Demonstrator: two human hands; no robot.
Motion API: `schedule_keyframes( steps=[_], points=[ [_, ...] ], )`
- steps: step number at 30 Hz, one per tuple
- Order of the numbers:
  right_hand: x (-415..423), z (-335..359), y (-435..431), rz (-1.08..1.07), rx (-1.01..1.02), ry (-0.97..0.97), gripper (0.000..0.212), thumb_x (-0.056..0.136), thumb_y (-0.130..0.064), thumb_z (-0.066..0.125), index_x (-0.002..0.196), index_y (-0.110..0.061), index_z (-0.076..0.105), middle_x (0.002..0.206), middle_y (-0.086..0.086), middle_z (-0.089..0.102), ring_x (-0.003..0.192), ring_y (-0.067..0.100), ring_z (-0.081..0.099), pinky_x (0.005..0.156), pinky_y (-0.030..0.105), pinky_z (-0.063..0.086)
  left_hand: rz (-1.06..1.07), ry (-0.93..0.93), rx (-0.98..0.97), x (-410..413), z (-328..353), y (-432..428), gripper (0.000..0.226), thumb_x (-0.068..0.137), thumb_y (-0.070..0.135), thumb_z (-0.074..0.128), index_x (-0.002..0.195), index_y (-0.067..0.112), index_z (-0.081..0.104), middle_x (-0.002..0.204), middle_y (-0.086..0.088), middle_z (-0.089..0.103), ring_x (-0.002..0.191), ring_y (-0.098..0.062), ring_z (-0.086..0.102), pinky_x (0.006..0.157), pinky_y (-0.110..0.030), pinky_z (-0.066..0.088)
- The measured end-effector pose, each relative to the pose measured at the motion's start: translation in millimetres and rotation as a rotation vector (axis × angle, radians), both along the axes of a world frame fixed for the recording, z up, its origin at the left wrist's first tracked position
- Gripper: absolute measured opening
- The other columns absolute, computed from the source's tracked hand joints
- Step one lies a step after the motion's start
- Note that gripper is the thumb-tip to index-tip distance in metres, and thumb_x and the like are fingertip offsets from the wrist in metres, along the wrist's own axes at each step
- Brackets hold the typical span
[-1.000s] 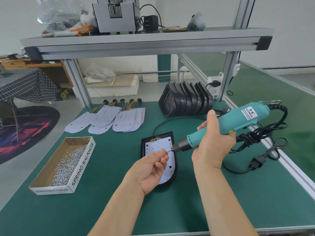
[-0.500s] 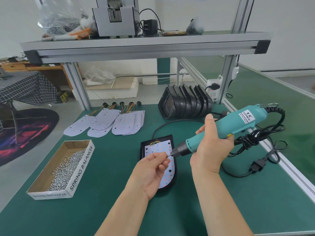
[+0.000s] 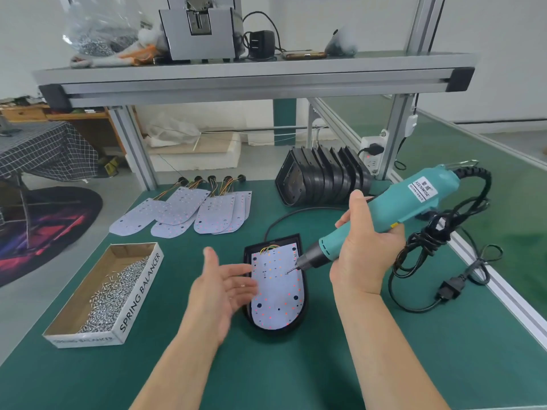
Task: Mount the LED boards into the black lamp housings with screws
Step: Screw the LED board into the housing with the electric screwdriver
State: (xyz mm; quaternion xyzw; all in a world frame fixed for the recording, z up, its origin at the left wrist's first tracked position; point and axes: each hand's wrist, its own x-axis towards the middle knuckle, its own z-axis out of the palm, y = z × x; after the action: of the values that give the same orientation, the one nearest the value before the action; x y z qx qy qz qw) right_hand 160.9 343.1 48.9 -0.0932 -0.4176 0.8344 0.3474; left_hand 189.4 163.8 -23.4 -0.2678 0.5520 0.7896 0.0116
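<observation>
Bright even daylight; soft shadows; wide-angle bending at edges.

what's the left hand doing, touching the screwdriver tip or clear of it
Apart. The head view shows the left hand open, palm up, with a strip of bare LED board between it and the tip of the screwdriver.

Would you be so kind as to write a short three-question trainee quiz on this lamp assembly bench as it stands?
1. What fills the open cardboard box?
2. True or false: the right hand grips the teal electric screwdriver.
3. The white LED board under the driver tip lies in: A that box; B a black plastic lamp housing; C the right hand.
Key: 1 small silver screws; 2 true; 3 B.
</observation>
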Motion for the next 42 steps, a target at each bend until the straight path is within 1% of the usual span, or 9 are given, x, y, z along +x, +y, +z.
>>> schedule_keyframes(
  steps=[3,5,8,13,22,25,27,36,42],
  points=[
    [1.4,-6.5,-7.3,0.049,0.107,0.012,0.021,0.081,-0.017,0.074,0.067,-0.026,0.061,0.055,-0.002,0.054,0.048,0.015,0.049,0.051,0.02,0.044,0.026,-0.11,-0.527,-6.4,-16.6,-18.5,0.054,0.094,0.051,0.058,0.079,0.0,0.065,0.051,0.0,0.05,0.047,-0.02,0.041,0.049,-0.027,0.031],
    [3.1,-15.1,-13.6,0.09,0.204,0.016,0.018,0.081,-0.017,0.073,0.071,-0.019,0.059,0.058,0.003,0.053,0.051,0.018,0.048,0.053,0.024,0.045,-0.104,-0.135,-0.777,-6.4,-21.6,-17.7,0.051,0.083,0.052,0.071,0.059,0.014,0.046,0.049,0.007,0.033,0.054,-0.02,0.03,0.054,-0.031,0.021],
    [5.6,-26.8,-22.3,0.13,0.331,-0.001,0.02,0.08,-0.021,0.074,0.073,-0.014,0.057,0.061,0.006,0.053,0.056,0.023,0.049,0.057,0.036,0.047,-0.294,-0.147,-0.9,-12.1,-20.3,-6.1,0.07,0.069,0.058,0.078,0.056,0.022,0.02,0.044,0.012,0.017,0.053,-0.019,0.02,0.055,-0.031,0.013],
    [9.1,-35.7,-27.1,0.148,0.495,0.03,0.021,0.082,-0.023,0.073,0.074,-0.012,0.058,0.059,-0.008,0.056,0.054,0.017,0.052,0.058,0.033,0.048,-0.397,-0.189,-1.078,-19.3,-20.2,3.4,0.07,0.06,0.059,0.084,0.059,0.019,0.026,0.052,0.007,0.027,0.049,-0.019,0.026,0.051,-0.025,0.019],
    [8.0,-41.7,-22.1,0.118,0.531,0.001,0.022,0.082,-0.024,0.073,0.074,-0.01,0.057,0.059,-0.01,0.056,0.055,0.015,0.053,0.06,0.034,0.048,-0.412,-0.171,-0.776,-22.4,-18.3,18.9,0.046,0.066,0.04,0.086,0.077,0.006,0.058,0.072,-0.002,0.052,0.064,-0.021,0.042,0.06,-0.028,0.031],
    [8.4,-42.3,-18.3,0.1,0.528,-0.001,0.025,0.081,-0.027,0.073,0.074,-0.009,0.057,0.059,-0.007,0.056,0.056,0.019,0.053,0.059,0.041,0.051,-0.421,-0.169,-0.683,-22.1,-16.3,20.7,0.069,0.053,0.041,0.081,0.104,-0.005,0.068,0.097,-0.016,0.074,0.075,-0.021,0.056,0.07,-0.031,0.042],
    [8.2,-42.8,-17.1,0.105,0.516,-0.003,0.028,0.081,-0.029,0.073,0.074,-0.007,0.057,0.059,-0.003,0.054,0.055,0.023,0.053,0.058,0.047,0.052,-0.425,-0.16,-0.667,-21.5,-14.3,21.8,0.076,0.048,0.041,0.076,0.109,-0.005,0.068,0.11,-0.019,0.073,0.079,-0.022,0.059,0.074,-0.033,0.045],
    [5.7,-46.8,-17.9,0.102,0.493,-0.008,0.029,0.081,-0.026,0.073,0.074,-0.004,0.056,0.059,-0.004,0.054,0.055,0.02,0.051,0.058,0.045,0.05,-0.443,-0.151,-0.643,-19.3,-11.4,22.2,0.072,0.05,0.039,0.077,0.107,-0.004,0.069,0.108,-0.018,0.074,0.079,-0.023,0.063,0.074,-0.033,0.047],
    [4.8,-47.3,-20.4,0.084,0.546,0.016,0.027,0.082,-0.024,0.073,0.074,-0.005,0.056,0.06,-0.009,0.055,0.056,0.014,0.052,0.06,0.031,0.047,-0.443,-0.159,-0.652,-18.5,-9.2,22.9,0.047,0.059,0.032,0.081,0.097,0.005,0.074,0.098,-0.01,0.077,0.1,-0.031,0.071,0.088,-0.043,0.056]
  ],
)
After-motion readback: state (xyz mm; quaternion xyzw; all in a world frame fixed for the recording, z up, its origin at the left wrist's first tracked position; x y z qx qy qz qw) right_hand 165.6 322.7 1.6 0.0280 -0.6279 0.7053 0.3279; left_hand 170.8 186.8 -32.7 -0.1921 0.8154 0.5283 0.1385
